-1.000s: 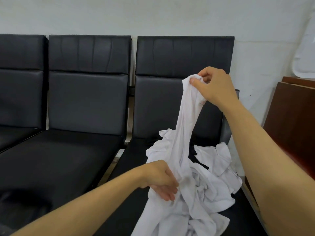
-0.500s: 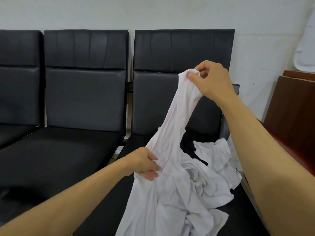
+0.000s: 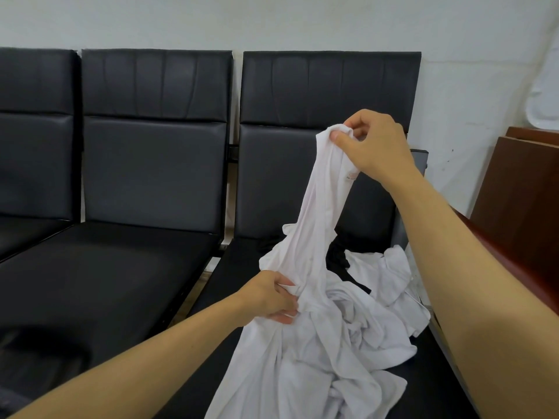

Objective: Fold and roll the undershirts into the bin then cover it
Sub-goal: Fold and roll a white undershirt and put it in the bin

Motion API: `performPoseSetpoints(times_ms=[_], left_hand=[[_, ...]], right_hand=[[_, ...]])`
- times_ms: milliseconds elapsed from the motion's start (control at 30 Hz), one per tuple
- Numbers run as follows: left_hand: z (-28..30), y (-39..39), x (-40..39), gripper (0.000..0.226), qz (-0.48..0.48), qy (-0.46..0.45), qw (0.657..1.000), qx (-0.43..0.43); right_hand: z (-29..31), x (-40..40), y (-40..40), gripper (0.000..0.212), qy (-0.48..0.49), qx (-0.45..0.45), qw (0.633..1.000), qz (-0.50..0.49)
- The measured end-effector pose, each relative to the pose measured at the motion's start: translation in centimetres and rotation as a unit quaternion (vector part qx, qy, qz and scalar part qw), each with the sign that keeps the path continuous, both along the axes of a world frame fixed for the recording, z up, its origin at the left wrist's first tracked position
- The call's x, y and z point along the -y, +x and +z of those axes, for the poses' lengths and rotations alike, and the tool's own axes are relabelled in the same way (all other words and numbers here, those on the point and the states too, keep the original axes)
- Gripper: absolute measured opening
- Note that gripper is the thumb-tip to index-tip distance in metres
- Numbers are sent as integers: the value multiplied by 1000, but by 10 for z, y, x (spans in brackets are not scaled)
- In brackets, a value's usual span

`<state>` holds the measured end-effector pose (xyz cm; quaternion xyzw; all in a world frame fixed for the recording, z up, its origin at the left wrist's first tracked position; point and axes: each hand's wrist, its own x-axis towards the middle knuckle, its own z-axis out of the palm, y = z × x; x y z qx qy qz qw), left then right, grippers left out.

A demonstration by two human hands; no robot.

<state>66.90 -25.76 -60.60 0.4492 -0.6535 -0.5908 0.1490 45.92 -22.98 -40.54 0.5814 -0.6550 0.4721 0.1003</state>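
**Head view: one undershirt stretched between both hands over the right seat**

Head camera looks down on a row of black seats against a white wall.

- Right hand (image 3: 373, 146) is raised in front of the right seat's backrest, thumb and fingers pinching a bunched top edge of a white undershirt (image 3: 320, 207).
- Left hand (image 3: 272, 300) is lower, near the front-left part of that seat, fingers curled into a fold of the same undershirt. Cloth runs taut between the two hands; its lower part drapes off the seat's front edge.
- Pile of white undershirts (image 3: 378, 297) lies on the right seat (image 3: 242, 267), spreading to its right edge, with a bit of black cloth (image 3: 338, 255) showing at the back.
- Middle seat (image 3: 106, 267) to the left is bare, open room there.
- Brown wooden panel (image 3: 520, 192) stands close on the right, beside the right forearm.
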Motion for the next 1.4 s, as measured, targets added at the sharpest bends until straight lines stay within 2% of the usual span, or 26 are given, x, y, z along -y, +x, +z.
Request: performPoseSetpoints(times_ms=[300,467,567,667,800,867,933,1033,1200,1400], left_hand=[[-5,-3,-8,38,-1,-27,999,-37],[-3,-9,-13,40,-19,-101,994,48],[-5,-12,-15,39,-26,-128,989,70],[-3,-14,-17,32,-28,-135,988,70],[20,-9,-17,28,-68,-123,984,113],[39,-2,-14,28,-116,-138,972,150],[62,9,-11,26,-164,-186,946,210],[103,28,-8,25,-199,-213,921,257],[156,63,-5,21,-189,-267,886,330],[174,100,12,22,-182,-275,859,391]], right_hand=[[-1,1,-1,33,3,3,1000,0],[-1,-1,-2,32,2,3,1000,-1],[-1,0,-1,32,1,3,1000,-1],[0,0,-1,32,-2,5,1000,-1],[0,-2,-5,33,-6,6,1000,-5],[1,-4,-9,33,-10,6,1000,-8],[2,-6,-14,33,-14,12,1000,-13],[4,-11,-22,34,-19,19,999,-22],[8,-21,-32,36,-31,29,998,-42],[11,-34,-42,35,-59,57,995,-64]])
